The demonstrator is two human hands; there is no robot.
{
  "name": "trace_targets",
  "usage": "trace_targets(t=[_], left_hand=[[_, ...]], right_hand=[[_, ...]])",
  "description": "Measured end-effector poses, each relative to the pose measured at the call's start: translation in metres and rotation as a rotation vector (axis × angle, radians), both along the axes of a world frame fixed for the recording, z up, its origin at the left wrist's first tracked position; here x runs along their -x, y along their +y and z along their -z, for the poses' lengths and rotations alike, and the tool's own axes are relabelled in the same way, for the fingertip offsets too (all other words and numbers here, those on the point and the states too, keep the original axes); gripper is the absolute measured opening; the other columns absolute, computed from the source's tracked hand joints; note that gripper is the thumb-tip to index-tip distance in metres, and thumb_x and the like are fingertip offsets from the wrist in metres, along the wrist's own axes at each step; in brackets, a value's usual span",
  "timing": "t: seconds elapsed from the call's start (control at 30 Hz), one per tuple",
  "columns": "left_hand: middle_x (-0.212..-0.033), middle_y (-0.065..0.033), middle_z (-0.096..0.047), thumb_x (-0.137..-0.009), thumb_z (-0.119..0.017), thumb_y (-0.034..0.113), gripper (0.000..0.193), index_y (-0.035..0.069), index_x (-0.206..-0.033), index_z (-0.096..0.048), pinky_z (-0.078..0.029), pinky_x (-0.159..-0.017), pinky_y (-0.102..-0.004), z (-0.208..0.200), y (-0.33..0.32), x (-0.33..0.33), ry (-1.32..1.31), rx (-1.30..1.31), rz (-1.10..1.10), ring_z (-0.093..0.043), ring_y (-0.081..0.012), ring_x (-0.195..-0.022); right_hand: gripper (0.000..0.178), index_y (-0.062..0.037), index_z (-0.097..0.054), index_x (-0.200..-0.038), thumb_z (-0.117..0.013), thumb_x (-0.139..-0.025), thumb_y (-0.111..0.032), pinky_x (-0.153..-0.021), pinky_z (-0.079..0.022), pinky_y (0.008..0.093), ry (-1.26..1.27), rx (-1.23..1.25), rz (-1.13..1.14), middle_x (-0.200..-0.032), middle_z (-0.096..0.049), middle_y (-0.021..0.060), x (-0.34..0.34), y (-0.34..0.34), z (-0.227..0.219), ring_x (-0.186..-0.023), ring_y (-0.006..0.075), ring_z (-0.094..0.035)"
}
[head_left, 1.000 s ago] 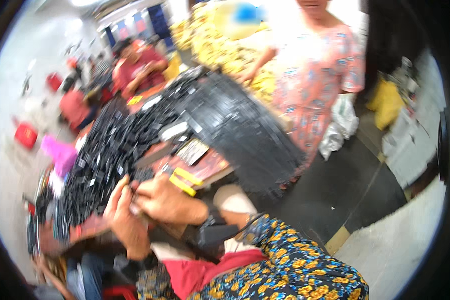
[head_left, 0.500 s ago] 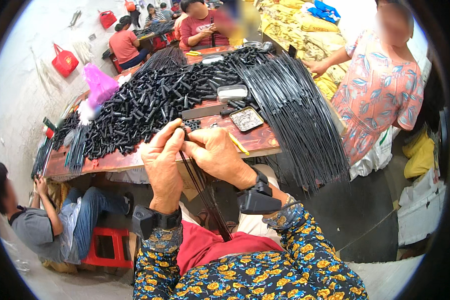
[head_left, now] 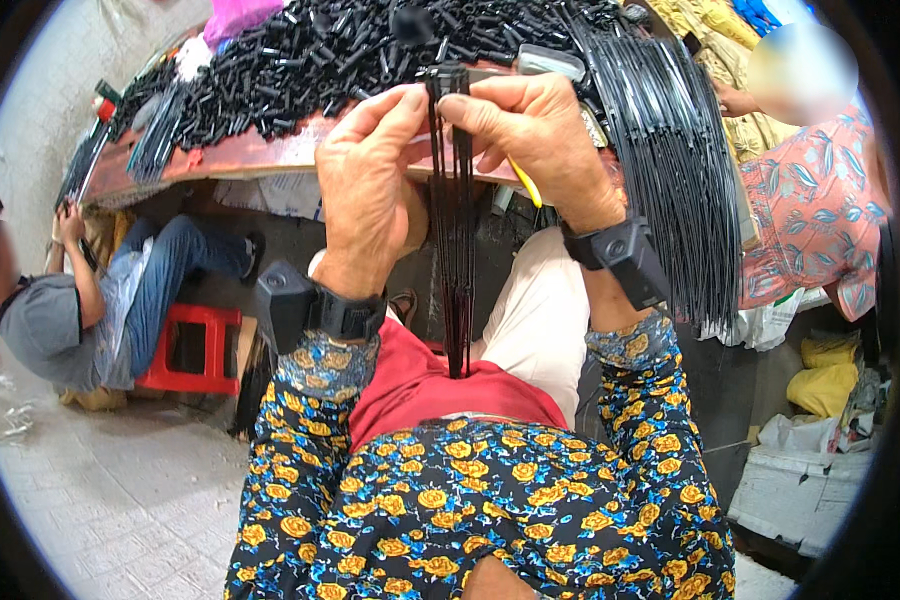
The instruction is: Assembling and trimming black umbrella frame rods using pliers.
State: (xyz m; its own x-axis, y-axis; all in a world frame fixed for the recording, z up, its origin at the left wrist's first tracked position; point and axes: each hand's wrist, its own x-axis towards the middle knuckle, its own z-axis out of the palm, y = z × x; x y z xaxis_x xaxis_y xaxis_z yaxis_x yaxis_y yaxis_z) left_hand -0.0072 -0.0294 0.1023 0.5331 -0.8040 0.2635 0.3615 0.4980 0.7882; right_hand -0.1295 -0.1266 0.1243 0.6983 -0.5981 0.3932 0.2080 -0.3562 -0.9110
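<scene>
A slim bundle of thin black metal rods [head_left: 456,250] hangs almost straight down in front of my lap, its lower ends by the red cloth [head_left: 440,400]. My left hand [head_left: 370,175] grips it near the top from the left, thumb and fingers pinched together. From the other side my right hand [head_left: 545,135] pinches the same top part between thumb and curled fingers. The dark top ends stick up just above my thumbs. A black device is strapped to each wrist.
A heap of short black tubes [head_left: 300,70] covers the wooden table [head_left: 270,155]. Many long black rods [head_left: 660,180] overhang its right side. A yellow-handled tool [head_left: 526,182] lies by my right hand. One person [head_left: 55,320] sits at left near a red stool [head_left: 205,335]; another [head_left: 810,190] stands at right.
The view has tipped downward. My hands have drawn slightly apart, and the rod bundle now hangs more upright, with its top ends in sight.
</scene>
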Motion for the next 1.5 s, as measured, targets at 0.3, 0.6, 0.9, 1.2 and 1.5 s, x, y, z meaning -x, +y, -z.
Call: trace_targets(t=[0.3, 0.6, 0.9, 1.2, 1.5], left_hand=[[-0.085, -0.0066, -0.068, -0.086, -0.069, 0.009, 0.015, 0.0, -0.098, -0.067, -0.055, -0.062, -0.0251, 0.003, 0.002, -0.016, 0.005, 0.009, 0.176, -0.064, -0.0119, -0.07], [-0.08, -0.0053, -0.068, -0.085, -0.07, 0.01, 0.013, -0.001, -0.093, -0.068, -0.051, -0.06, -0.0209, 0.0, 0.0, -0.014, -0.146, -0.027, 0.095, -0.062, -0.008, -0.066], [-0.077, -0.0062, -0.068, -0.086, -0.069, 0.012, 0.013, 0.0, -0.089, -0.068, -0.053, -0.056, -0.0222, -0.009, 0.001, -0.022, -0.237, -0.113, 0.188, -0.064, -0.0101, -0.062], [-0.075, -0.0047, -0.067, -0.086, -0.069, 0.012, 0.012, 0.0, -0.086, -0.067, -0.053, -0.056, -0.0217, -0.007, -0.003, -0.017, -0.341, -0.139, 0.07, -0.063, -0.0081, -0.062], [-0.069, -0.0025, -0.064, -0.086, -0.071, 0.015, 0.014, 0.003, -0.08, -0.066, -0.05, -0.052, -0.0193, -0.01, -0.006, -0.026, -0.284, -0.178, 0.239, -0.06, -0.0069, -0.055]], right_hand=[[0.02, -0.0016, -0.072, -0.084, -0.071, -0.085, -0.021, -0.048, -0.05, 0.018, 0.032, -0.105, -0.123, -0.07, -0.067, 0.0031, 0.004, -0.003, 0.002, -0.057, 0.0062, -0.062], [0.019, -0.0013, -0.07, -0.08, -0.069, -0.087, -0.019, -0.046, -0.049, 0.0182, 0.061, 0.095, -0.1, -0.064, -0.061, 0.0001, 0.006, -0.003, 0.0, -0.053, 0.0049, -0.059], [0.023, -0.0025, -0.066, -0.072, -0.065, -0.09, -0.018, -0.046, -0.049, 0.0189, 0.135, 0.065, -0.172, -0.062, -0.057, -0.0018, 0.016, -0.006, -0.007, -0.056, 0.0036, -0.058], [0.023, -0.0023, -0.069, -0.075, -0.065, -0.089, -0.019, -0.042, -0.043, 0.0188, 0.117, 0.162, -0.117, -0.062, -0.057, -0.0015, 0.01, -0.008, -0.004, -0.054, 0.0032, -0.054], [0.02, -0.0013, -0.071, -0.082, -0.066, -0.089, -0.019, -0.042, -0.041, 0.0185, 0.093, 0.107, -0.158, -0.066, -0.061, 0.0001, 0.014, -0.017, 0.0, -0.053, 0.0037, -0.052]])
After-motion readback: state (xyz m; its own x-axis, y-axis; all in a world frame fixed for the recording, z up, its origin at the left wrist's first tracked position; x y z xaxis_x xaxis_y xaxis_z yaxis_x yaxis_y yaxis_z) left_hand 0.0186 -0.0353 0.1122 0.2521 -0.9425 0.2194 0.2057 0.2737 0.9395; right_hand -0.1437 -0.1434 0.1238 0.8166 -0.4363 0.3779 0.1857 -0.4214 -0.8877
